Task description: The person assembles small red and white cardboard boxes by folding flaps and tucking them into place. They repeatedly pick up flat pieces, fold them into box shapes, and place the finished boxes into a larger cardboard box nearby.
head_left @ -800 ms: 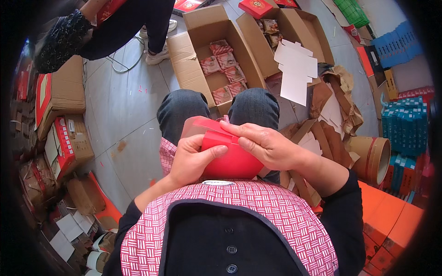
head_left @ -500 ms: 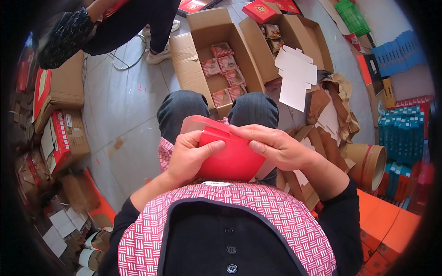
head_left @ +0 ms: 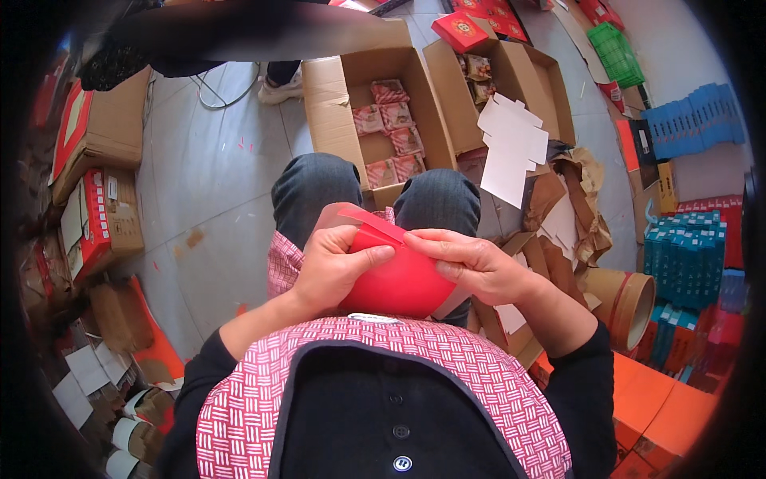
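Over my lap I hold a folded piece of red card (head_left: 391, 281), with a narrow flap bent along its far edge and a paler side showing at its left and lower right. My left hand (head_left: 331, 267) grips the left side, thumb lying on the red face and fingers behind. At the far right corner my right hand (head_left: 471, 257) pinches the edge by the flap, thumb and fingertips pressed together. Most of the card's underside is hidden.
Before my knees stands an open carton (head_left: 383, 104) with several pink-and-white packets inside. Right of it is another carton (head_left: 455, 104) with a white cut-out card sheet (head_left: 511, 148) leaning on it. Orange boxes (head_left: 670, 407) are stacked at lower right. A person (head_left: 239, 36) moves at upper left.
My right fingers have drawn closer together at the card's corner, and the flap stands more sharply bent. The person at upper left has leaned across to the right, blurred.
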`<move>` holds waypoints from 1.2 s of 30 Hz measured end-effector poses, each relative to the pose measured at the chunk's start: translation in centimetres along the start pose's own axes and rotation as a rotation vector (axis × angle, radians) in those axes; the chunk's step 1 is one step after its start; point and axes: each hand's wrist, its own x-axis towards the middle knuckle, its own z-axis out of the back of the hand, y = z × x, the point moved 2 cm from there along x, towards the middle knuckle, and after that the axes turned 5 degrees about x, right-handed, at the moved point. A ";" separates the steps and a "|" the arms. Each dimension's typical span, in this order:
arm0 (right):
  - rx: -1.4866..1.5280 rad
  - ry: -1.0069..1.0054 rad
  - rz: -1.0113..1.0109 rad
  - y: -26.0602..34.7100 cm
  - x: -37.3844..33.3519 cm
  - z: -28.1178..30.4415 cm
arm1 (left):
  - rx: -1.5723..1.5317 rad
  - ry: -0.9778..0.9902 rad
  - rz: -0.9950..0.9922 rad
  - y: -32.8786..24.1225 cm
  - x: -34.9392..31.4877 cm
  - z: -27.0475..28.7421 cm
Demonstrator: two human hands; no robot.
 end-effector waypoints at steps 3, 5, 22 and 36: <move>-0.050 0.018 -0.008 0.5 0.0 0.2 | 0.013 -0.006 -0.007 0.0 -0.1 0.0; -0.081 0.014 0.004 0.4 0.1 -0.1 | 0.008 -0.018 -0.024 -0.1 -0.2 -0.1; 0.736 -0.623 0.183 -3.4 7.6 -2.3 | 0.057 -0.244 -0.425 -2.0 0.4 6.4; 0.321 -0.564 0.392 -4.9 10.4 -3.7 | 0.185 -0.354 -0.556 0.6 -1.1 9.9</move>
